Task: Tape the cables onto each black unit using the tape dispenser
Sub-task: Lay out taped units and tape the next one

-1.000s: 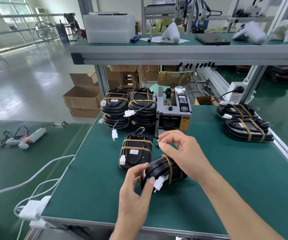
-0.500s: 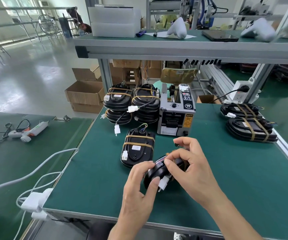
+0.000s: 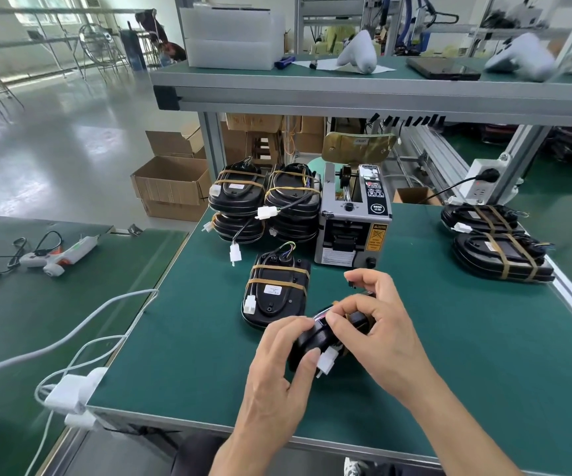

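A black unit (image 3: 315,341) with a white connector (image 3: 327,361) sits between both hands above the green table (image 3: 188,355). My left hand (image 3: 279,369) grips its near end, thumb beside the connector. My right hand (image 3: 380,324) curls over the top of the unit and presses thumb and forefinger on its wires. Just behind lies another black unit (image 3: 276,293) with two tan tape bands across it. The grey tape dispenser (image 3: 355,221) stands at the back centre.
Stacked taped units (image 3: 267,201) stand left of the dispenser, and two more taped units (image 3: 499,242) lie at the right edge. A white power adapter with cables (image 3: 71,389) hangs off the table's left edge. A glue gun (image 3: 59,254) lies on the left bench.
My right hand came down from above the unit onto its top. The unit is now held closer between both hands, and the view has shifted slightly.
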Action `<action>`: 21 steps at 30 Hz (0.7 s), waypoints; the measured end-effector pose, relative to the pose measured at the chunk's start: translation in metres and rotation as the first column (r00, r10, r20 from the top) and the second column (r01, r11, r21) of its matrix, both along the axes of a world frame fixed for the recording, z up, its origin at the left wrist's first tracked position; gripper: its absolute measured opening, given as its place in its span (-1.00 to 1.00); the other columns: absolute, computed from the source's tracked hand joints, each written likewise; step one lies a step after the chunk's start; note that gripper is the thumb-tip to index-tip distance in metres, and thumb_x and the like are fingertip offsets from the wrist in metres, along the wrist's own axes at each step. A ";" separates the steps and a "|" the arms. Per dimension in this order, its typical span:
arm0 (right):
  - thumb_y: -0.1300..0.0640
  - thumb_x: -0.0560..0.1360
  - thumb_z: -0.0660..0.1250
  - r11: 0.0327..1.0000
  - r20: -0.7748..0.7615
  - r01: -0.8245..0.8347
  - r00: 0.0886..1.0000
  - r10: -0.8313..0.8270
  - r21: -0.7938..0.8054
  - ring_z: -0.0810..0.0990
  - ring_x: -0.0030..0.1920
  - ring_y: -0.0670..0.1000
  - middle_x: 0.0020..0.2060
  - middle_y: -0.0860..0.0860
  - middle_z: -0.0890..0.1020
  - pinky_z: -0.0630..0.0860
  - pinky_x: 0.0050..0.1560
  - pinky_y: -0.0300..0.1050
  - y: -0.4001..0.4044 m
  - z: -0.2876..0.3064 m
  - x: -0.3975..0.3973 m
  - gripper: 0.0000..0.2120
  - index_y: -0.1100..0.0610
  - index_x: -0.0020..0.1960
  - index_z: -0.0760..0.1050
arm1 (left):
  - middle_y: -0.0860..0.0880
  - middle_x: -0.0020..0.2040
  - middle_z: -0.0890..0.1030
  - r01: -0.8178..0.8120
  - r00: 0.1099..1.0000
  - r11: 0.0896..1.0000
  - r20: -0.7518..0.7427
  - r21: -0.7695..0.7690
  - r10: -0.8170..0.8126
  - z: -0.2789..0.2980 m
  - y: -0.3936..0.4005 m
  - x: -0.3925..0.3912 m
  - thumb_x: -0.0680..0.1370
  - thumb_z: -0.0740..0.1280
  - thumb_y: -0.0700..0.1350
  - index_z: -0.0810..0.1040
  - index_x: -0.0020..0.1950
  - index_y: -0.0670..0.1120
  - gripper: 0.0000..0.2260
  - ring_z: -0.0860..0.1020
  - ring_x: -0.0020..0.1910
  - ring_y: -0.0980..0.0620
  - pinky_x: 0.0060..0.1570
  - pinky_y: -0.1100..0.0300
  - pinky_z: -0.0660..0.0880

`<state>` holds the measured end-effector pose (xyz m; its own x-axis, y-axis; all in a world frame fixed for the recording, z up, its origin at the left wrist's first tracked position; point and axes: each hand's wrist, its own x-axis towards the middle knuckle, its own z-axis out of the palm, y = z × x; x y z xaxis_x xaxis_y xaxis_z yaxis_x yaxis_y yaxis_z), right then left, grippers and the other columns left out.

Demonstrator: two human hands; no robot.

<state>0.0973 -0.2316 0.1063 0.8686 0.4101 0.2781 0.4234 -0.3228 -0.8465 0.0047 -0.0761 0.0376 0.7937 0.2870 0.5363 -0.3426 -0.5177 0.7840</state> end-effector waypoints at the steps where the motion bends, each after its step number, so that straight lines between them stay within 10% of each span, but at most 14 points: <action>1: 0.03 0.53 0.49 1.000 -0.002 0.000 1.000 0.000 -0.001 0.46 0.38 -0.10 0.31 -0.34 0.37 0.35 0.14 -0.56 0.000 0.000 0.000 -0.92 -0.11 -0.14 0.67 | 0.11 0.35 0.56 0.004 1.000 1.000 0.004 0.004 -0.004 0.000 0.000 0.000 0.68 0.34 -0.09 0.51 0.43 0.09 -0.68 0.56 0.37 -0.03 0.34 0.33 0.42; 21: 0.04 0.52 0.51 1.000 -0.011 0.024 1.000 -0.023 0.010 0.45 0.38 -0.17 0.26 -0.40 0.40 0.40 0.17 -0.34 0.004 0.000 0.004 -0.88 -0.11 -0.18 0.68 | 0.12 0.37 0.55 0.026 1.000 0.999 0.004 0.046 -0.027 -0.003 0.005 0.001 0.70 0.33 -0.09 0.50 0.46 0.09 -0.68 0.56 0.37 -0.08 0.34 0.29 0.43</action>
